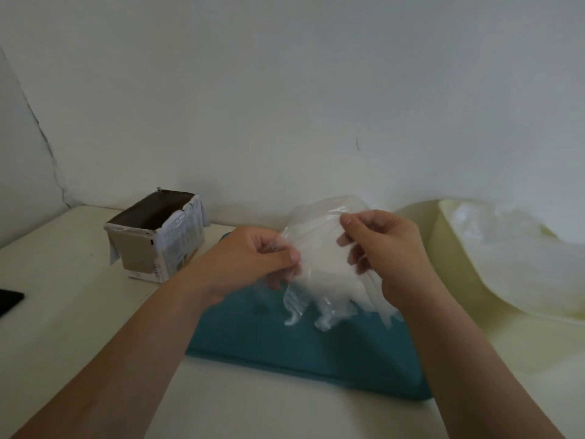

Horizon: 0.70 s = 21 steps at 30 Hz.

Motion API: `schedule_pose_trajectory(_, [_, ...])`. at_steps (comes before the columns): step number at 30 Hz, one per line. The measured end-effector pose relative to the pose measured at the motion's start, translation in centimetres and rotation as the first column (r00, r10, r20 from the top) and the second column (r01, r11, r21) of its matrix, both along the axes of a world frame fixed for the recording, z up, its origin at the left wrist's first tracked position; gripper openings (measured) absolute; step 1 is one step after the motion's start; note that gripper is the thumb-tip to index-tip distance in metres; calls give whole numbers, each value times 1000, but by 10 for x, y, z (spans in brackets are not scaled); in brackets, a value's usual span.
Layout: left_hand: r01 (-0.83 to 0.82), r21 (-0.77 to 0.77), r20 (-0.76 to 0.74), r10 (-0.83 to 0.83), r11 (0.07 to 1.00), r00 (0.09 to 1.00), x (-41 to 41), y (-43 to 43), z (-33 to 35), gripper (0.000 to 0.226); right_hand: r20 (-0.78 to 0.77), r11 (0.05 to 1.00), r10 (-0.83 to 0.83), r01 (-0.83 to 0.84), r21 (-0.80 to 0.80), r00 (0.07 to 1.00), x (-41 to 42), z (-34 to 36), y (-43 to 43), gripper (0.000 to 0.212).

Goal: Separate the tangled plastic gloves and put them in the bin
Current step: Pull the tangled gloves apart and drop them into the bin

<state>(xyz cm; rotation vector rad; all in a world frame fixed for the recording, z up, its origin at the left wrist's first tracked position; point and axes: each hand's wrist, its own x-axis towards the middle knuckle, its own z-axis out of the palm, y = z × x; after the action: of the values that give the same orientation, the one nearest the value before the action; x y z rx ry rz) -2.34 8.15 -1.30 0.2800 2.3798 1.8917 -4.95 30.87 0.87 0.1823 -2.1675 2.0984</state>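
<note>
Both arms are bare along their whole visible length, the left forearm showing to the left of the teal cloth and the right forearm over that cloth's right edge, each slim and smooth with an unclothed wrist. The left hand, above the cloth's far left part, and the right hand, above its far right part, have bare fingers with short, trimmed nails, clearest on the right thumbnail.

- A dark flat thing is cut off by the left edge
- Print on the open carton is too blurred to read
- The plastic gloves veil fingertips of the left hand; their number cannot be told
</note>
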Motion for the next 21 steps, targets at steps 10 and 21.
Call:
schedule_pose_trajectory(10, [-469, 189, 193, 436, 863, 879, -15, 1, -17, 18, -42, 988, -151, 152, 21, 988, -3, 0, 5, 22])
schedule_pose_trajectory(21, [-60, 359, 223, -23, 931, 975, -7, 16, -31, 20, 65, 981, -42, 53, -188, 997, 1, 3, -2, 19])
